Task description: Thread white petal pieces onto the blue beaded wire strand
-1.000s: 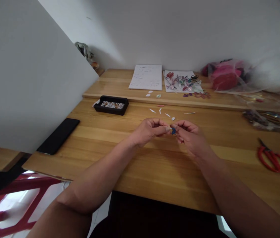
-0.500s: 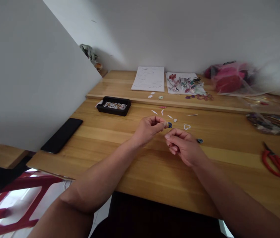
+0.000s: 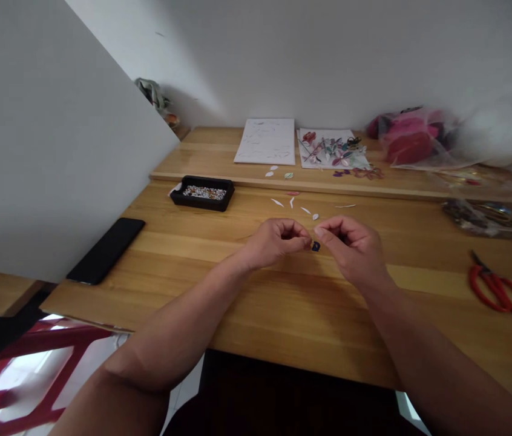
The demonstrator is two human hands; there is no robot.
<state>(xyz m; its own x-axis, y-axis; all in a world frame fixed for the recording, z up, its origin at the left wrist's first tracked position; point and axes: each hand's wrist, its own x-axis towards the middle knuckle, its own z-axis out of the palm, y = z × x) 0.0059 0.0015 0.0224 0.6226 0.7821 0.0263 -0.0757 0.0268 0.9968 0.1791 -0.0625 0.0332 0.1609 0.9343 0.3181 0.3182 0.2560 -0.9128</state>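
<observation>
A small dark-blue piece (image 3: 315, 246), its exact kind too small to tell, sticks out from the pinched fingertips of my left hand (image 3: 281, 243). Just to its right, my right hand (image 3: 351, 245) is closed in a pinch beside the piece; whatever lies between its thumb and forefinger is too fine to make out. Both hands hover over the middle of the wooden table (image 3: 256, 327). Beyond the fingers lie a small white leaf-shaped cutout (image 3: 315, 217) and several narrow white slips (image 3: 277, 202).
A black tray (image 3: 206, 203) of beads stands at left, with a black phone (image 3: 107, 250) nearer. Red-handled scissors (image 3: 500, 289) lie at right, below a plastic bag (image 3: 487, 218). On the raised back ledge are a white sheet (image 3: 265, 142) and paper bearing flower pieces (image 3: 333, 150).
My right hand has risen and come up beside the left fingertips, covering the white heart-shaped outline and the small spool. The blue piece sits slightly lower and turned. The view has shifted a little.
</observation>
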